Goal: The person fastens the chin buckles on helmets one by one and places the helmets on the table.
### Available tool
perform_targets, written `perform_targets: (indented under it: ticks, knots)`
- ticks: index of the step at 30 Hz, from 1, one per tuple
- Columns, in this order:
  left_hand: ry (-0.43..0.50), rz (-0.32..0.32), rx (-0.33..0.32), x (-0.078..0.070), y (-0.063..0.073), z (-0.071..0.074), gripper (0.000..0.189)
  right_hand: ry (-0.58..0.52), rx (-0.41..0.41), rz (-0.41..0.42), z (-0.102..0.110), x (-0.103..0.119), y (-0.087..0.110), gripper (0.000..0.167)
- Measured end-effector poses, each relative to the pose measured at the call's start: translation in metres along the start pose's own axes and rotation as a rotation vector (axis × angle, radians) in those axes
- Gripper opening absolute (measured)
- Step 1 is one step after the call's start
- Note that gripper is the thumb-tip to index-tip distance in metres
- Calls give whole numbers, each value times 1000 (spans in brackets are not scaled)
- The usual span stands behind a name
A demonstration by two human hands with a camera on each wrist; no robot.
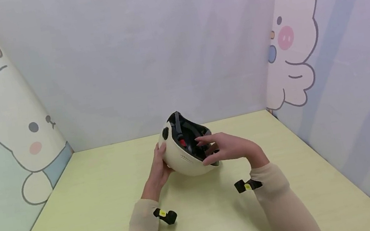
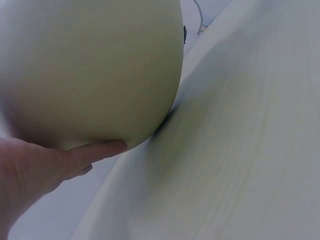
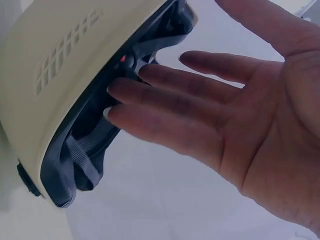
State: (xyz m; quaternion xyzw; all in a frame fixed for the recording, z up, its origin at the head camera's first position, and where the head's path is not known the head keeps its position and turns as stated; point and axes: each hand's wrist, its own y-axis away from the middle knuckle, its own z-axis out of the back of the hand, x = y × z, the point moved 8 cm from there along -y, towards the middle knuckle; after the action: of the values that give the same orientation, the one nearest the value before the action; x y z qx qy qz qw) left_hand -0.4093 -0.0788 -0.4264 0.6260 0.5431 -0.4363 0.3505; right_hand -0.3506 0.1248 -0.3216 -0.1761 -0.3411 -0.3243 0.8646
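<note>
A cream helmet (image 1: 185, 160) rests tilted on the table, its opening turned up and to the right. Black padding (image 1: 194, 138), grey straps (image 1: 178, 126) and a small red part (image 1: 183, 143) show inside. My left hand (image 1: 158, 167) holds the shell from its left side; in the left wrist view the thumb (image 2: 102, 150) lies along the smooth curve low on the shell. At the opening, my right hand (image 1: 228, 147) hovers with fingers extended and apart, holding nothing. The right wrist view has its fingertips (image 3: 116, 90) overlapping the dark inner rim, with vent slots (image 3: 65, 50) on the shell beyond.
A pale yellow-green table (image 1: 92, 195) spreads under both arms. Curtain-like walls stand on three sides: a plain back panel (image 1: 146, 57), a rabbit drawing (image 1: 23, 125) on the left and a white cartoon animal (image 1: 297, 33) on the right. Small black cameras sit on both wrists.
</note>
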Motion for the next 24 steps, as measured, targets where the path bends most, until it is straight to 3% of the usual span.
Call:
perform_targets:
  ticks: [10, 16, 24]
  knots:
    - [2, 4, 1, 2, -2, -1, 67, 134, -5, 114, -8, 26, -5, 63]
    - [-4, 14, -8, 2, -2, 0, 70, 141, -31, 154, -10, 32, -7, 55]
    - [-10, 11, 0, -1, -1, 1, 68, 187, 6, 271, -19, 48, -8, 45]
